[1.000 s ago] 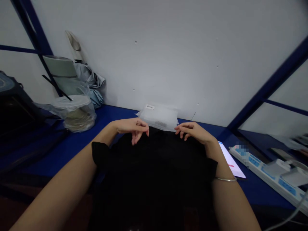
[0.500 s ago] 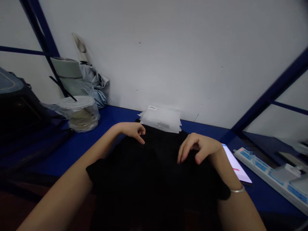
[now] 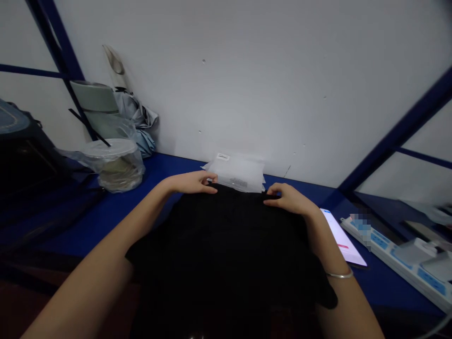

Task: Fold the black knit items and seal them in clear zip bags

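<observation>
A black garment [image 3: 226, 245] spreads across the middle of the view, its dark folds hard to make out. Its far edge reaches a stack of frosted plastic bags [image 3: 240, 174]. At the far left of that edge, my left hand [image 3: 196, 182] has its thumb and fingers closed on the cloth. My right hand [image 3: 287, 197], with a bangle on the wrist, pinches the same edge farther right. Both sides of the garment flare out against my forearms. What lies under the cloth is hidden.
On the blue table [image 3: 169, 165], a plastic-wrapped tub [image 3: 122, 167], a green tumbler [image 3: 95, 99] and a folded umbrella [image 3: 141, 113] stand left. A lit phone [image 3: 342, 238] and a power strip [image 3: 391, 252] lie right. A white wall [image 3: 247, 84] rises behind.
My right hand has moved forward and closed on the garment's far edge. My left hand has shifted slightly forward and its finger gap has narrowed onto the cloth.
</observation>
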A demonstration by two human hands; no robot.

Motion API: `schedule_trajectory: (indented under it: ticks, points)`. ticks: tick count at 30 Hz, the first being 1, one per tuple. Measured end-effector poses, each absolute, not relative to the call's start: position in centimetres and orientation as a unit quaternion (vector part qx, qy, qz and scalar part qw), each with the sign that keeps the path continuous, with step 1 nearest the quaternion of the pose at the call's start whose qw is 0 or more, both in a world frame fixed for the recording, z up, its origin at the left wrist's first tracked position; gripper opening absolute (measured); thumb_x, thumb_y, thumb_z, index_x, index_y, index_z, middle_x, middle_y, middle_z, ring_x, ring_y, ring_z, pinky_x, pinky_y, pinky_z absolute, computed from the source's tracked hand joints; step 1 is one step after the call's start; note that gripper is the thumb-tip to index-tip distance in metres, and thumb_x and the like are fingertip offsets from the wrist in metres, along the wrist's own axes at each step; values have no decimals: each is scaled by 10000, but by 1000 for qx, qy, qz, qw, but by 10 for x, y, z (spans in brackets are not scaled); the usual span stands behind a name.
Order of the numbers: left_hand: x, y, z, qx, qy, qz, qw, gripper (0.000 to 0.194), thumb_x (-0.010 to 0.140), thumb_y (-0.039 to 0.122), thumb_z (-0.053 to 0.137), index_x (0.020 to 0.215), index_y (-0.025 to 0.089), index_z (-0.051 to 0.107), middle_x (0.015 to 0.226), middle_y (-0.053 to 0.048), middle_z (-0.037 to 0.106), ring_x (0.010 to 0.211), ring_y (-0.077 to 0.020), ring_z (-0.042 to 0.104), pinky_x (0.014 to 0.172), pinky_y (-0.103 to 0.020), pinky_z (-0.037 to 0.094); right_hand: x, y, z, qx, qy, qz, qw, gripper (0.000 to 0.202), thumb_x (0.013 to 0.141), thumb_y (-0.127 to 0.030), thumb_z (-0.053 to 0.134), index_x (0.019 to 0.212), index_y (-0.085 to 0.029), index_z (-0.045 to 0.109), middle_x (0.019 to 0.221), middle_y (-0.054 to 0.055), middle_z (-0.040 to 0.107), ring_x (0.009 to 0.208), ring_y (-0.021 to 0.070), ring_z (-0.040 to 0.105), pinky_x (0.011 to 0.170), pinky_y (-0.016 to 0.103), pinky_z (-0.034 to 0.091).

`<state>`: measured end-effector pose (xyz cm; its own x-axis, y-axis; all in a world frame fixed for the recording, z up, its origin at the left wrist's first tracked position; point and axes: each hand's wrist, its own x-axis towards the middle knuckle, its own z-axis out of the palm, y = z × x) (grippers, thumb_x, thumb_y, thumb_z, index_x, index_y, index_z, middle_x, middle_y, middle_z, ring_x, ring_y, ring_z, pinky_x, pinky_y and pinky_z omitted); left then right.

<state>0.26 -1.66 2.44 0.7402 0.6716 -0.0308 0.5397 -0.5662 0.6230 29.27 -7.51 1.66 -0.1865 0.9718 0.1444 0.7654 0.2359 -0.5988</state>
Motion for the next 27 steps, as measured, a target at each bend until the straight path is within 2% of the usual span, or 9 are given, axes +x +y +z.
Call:
schedule_trajectory:
  ticks: [4, 7, 11, 13, 15, 19, 21, 23, 27]
  points:
    - [5, -12, 19, 856, 384, 247, 242, 266, 756, 444, 484, 808, 183, 481, 637, 19, 471, 569, -108, 414, 540, -217, 302, 298, -74, 18, -612, -690, 184, 341, 114, 624, -259, 606, 592, -204, 511, 588, -26, 506, 561, 116, 431, 538, 260, 323]
    - [3, -6, 16, 846, 413, 289, 177, 279, 711, 428, 551, 825, 174, 536, 747, -13, 525, 688, -138, 475, 625, -241, 347, 300, -68, 15, -654, -616, 104, 427, 104, 569, -190, 630, 575, -203, 527, 585, -18, 511, 577, 127, 445, 579, 281, 334]
    - [-2, -11, 25, 852, 366, 279, 251, 258, 694, 414, 580, 745, 161, 566, 723, -11, 538, 680, -126, 493, 600, -225, 376, 293, -67, 14, -616, -624, 30, 479, 99, 577, -219, 648, 601, -199, 555, 657, -2, 545, 626, 130, 474, 642, 301, 364]
    - [-2, -19, 33, 857, 323, 183, 358, 257, 709, 416, 569, 725, 159, 567, 654, 1, 534, 596, -105, 489, 532, -206, 376, 287, -73, 19, -591, -662, 94, 451, 128, 639, -297, 622, 619, -193, 550, 654, 0, 551, 619, 122, 479, 620, 288, 373]
    - [1, -27, 37, 855, 271, 65, 437, 242, 707, 397, 584, 770, 163, 581, 643, 1, 557, 562, -97, 496, 495, -195, 372, 281, -80, 25, -543, -708, 232, 387, 171, 674, -356, 602, 673, -191, 557, 652, -7, 551, 610, 109, 484, 594, 267, 381]
    - [15, -34, 29, 843, 185, -50, 502, 259, 666, 345, 645, 854, 183, 572, 685, 9, 573, 593, -97, 497, 507, -191, 370, 263, -93, 34, -383, -786, 460, 155, 350, 587, -342, 696, 885, -205, 574, 785, -17, 565, 682, 98, 502, 627, 238, 411]
    - [22, -34, 21, 840, 175, -56, 510, 259, 650, 329, 664, 837, 187, 556, 666, 24, 549, 583, -91, 477, 509, -193, 363, 251, -96, 33, -333, -820, 463, 58, 430, 519, -331, 746, 899, -206, 585, 803, -26, 548, 697, 94, 484, 631, 225, 405]
    - [25, -33, 15, 839, 179, -58, 510, 247, 645, 328, 670, 799, 184, 542, 646, 32, 530, 569, -87, 461, 509, -196, 358, 240, -97, 29, -310, -846, 435, 7, 365, 524, -340, 747, 830, -194, 610, 748, -36, 524, 682, 90, 467, 619, 218, 388]
    - [26, -33, 14, 840, 173, -68, 510, 233, 643, 337, 669, 735, 175, 528, 637, 31, 521, 570, -89, 459, 536, -213, 364, 232, -94, 20, -299, -856, 422, 4, 184, 627, -343, 682, 674, -174, 627, 616, -49, 475, 598, 73, 442, 576, 216, 360]
